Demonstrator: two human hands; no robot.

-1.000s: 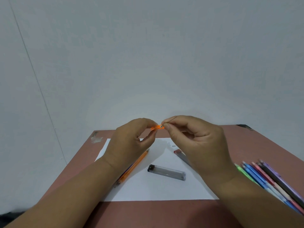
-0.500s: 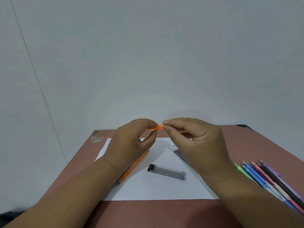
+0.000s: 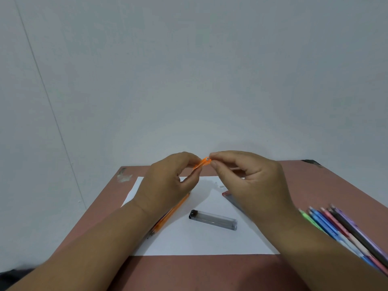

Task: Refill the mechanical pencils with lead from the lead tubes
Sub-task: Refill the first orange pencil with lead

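Orange pencil point(image 3: 202, 162) is gripped upright by the left hand point(image 3: 168, 183), so its open end is presented. Something too small to identify, presumably lead, is pinched there by the right hand point(image 3: 249, 181).

A plain pale grey-white wall point(image 3: 189, 70) fills the upper part of the view, evenly lit with no hard shadows. On the left a thin dark line point(image 3: 48, 101) runs slantwise down the wall, like a seam or corner joint. Below stands a table point(image 3: 199, 271) with a matt reddish-brown top, its far edge meeting the wall. The far left corner of the top bears a worn, greyish scuffed patch point(image 3: 124, 175), and the far right corner shows a small dark chipped spot point(image 3: 310, 162).
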